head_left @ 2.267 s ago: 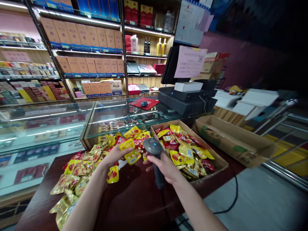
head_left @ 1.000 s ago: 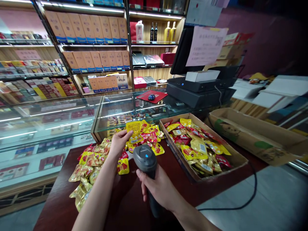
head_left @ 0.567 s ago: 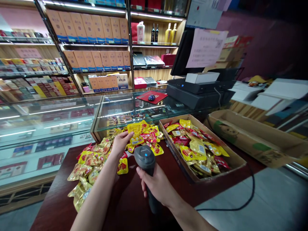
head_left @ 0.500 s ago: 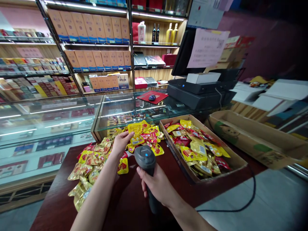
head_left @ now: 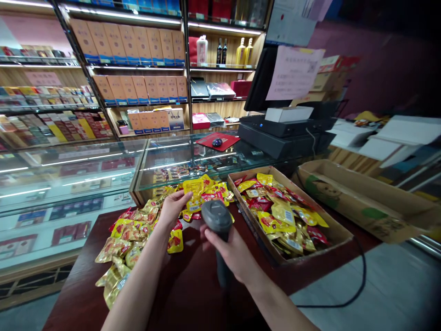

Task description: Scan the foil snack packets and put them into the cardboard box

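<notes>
My left hand pinches the edge of a yellow snack packet, its barcode facing me near the bottom. Wrapped round the handle of a black barcode scanner is my right hand; the scanner's head points away from me toward the packets. Beyond and beside my left hand, a pile of gold, yellow and red snack packets is spread over the dark red table. To the right stands a shallow cardboard box filled with similar packets.
Another cardboard box with a panda print lies at the right. A black cable loops by the table's right side. Behind are a glass display counter, a mouse on a red mat, a monitor and stocked shelves.
The scanner in my right hand has moved slightly right and up, and its blue light no longer shows. My left hand keeps the packet in nearly the same spot.
</notes>
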Demonstrator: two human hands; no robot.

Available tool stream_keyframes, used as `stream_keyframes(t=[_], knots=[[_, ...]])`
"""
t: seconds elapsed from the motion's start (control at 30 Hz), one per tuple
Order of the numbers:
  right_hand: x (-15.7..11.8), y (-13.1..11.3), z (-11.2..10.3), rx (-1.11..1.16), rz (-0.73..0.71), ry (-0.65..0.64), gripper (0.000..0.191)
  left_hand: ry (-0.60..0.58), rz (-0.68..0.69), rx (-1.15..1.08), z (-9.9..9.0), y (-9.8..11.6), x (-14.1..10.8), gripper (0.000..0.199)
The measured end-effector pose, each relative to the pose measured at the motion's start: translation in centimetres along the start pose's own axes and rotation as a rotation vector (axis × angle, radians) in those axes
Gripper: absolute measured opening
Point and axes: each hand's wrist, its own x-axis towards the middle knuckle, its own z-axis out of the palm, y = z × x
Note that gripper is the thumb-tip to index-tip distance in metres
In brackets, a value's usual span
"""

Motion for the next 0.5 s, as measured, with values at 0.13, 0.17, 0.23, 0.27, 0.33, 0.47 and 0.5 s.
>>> stream_keyframes(t=[0.13, 0.17, 0.23, 0.27, 0.33, 0.47, 0.5], knots=[[4.0, -1.8, -2.5, 0.146, 0.016, 0.125, 0.025, -0.076, -0.078, -0.031, 1.2, -0.7, -0.8, 0.039], [4.9, -2.2, -3.2, 0.224, 0.131, 0.079, 0.023, -0.11, -0.108, -0.059, 1.7, -0.9, -1.1, 0.039], [6.2, -3.0, -4.7, 0.276, 0.322, 0.011, 0.016, -0.184, -0.168, -0.112, 2.8, -1.3, -1.3, 0.038], [6.7, -3.4, -5.5, 0.282, 0.386, -0.013, 0.014, -0.219, -0.194, -0.13, 3.4, -1.3, -1.3, 0.036], [7.4, -4.2, -7.3, 0.295, 0.436, -0.036, 0.01, -0.278, -0.236, -0.156, 4.9, -0.8, -0.8, 0.033], [8.6, -6.5, -11.9, 0.355, 0.41, -0.043, 0.008, -0.341, -0.289, -0.225, 9.4, 1.8, 1.6, 0.028], [8.9, -7.2, -13.2, 0.359, 0.389, -0.031, 0.008, -0.355, -0.291, -0.241, 10.8, 2.6, 2.4, 0.028]])
